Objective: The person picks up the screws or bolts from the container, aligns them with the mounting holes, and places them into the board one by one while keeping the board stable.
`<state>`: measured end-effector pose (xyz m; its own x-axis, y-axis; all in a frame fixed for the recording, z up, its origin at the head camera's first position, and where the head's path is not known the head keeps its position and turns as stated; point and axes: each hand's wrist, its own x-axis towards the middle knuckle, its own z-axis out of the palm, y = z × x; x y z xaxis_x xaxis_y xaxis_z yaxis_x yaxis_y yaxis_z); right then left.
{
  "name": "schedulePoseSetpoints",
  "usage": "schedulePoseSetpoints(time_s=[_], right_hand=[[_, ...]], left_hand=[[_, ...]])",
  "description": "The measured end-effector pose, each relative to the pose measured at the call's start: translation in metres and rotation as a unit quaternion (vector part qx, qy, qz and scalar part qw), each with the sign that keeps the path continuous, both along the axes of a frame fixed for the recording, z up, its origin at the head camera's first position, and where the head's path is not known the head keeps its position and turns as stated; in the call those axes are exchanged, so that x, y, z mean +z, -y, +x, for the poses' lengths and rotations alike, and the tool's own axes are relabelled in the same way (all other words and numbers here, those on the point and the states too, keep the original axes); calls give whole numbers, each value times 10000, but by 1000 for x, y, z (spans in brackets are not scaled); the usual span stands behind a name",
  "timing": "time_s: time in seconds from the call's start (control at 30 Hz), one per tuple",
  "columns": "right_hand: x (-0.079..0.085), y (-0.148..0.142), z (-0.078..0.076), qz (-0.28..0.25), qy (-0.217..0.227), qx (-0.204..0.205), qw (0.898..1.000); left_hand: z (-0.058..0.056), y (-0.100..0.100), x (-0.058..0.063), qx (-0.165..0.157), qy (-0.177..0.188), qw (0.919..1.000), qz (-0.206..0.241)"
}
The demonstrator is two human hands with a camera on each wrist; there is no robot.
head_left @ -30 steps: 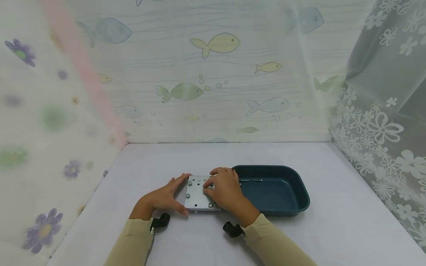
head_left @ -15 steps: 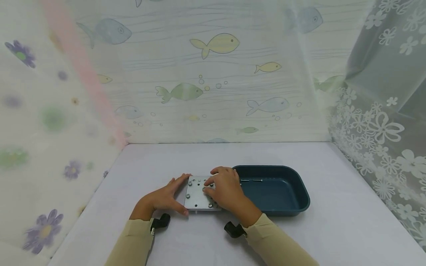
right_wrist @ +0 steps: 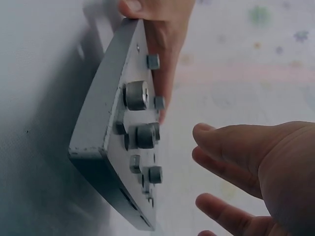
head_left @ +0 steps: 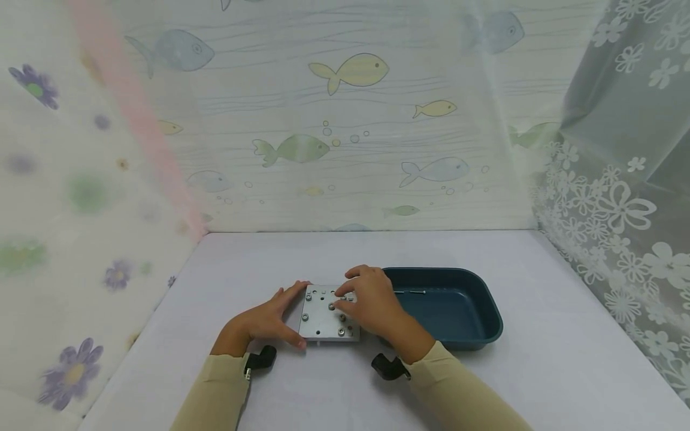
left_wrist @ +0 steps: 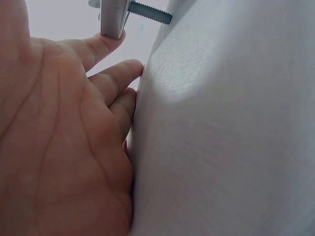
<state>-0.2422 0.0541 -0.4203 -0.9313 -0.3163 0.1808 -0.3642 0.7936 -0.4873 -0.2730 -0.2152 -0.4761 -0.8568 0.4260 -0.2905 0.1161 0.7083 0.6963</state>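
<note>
A silver metal plate (head_left: 318, 320) with holes lies at the middle of the table, several socket-head bolts (right_wrist: 145, 135) standing in it. My left hand (head_left: 261, 320) grips the plate from its left side, thumb by the front corner and a finger by the back one. A threaded bolt shank (left_wrist: 150, 12) sticks out beneath the plate in the left wrist view. Over the plate's right half hovers my right hand (head_left: 374, 302). Its fingers are parted and hold nothing; the right wrist view shows them apart from the bolt heads.
A dark blue tray (head_left: 493, 302) stands just right of the plate, partly behind my right hand. Thin screws (head_left: 415, 291) lie inside it near the back. Black wrist-camera mounts (head_left: 390, 367) jut from both sleeves. Patterned curtains (head_left: 356, 179) border the white table (head_left: 259, 257).
My right hand has drawn back to the right, its fingertips leaving a bolt near the plate's middle. More bolts on the right side now show. The left hand and plate stay put.
</note>
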Motion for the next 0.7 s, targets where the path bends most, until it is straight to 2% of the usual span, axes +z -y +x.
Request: schedulePoseSetpoints(time_s=[0.27,0.7], right_hand=[[7,-13,-1,-247,163,-145,9995],[14,-37,-6,-534,625,-32,9966]], left_hand=[[0,0,-2,21,-29,10000,-5],[1,1,-3,39,-24,10000,23]])
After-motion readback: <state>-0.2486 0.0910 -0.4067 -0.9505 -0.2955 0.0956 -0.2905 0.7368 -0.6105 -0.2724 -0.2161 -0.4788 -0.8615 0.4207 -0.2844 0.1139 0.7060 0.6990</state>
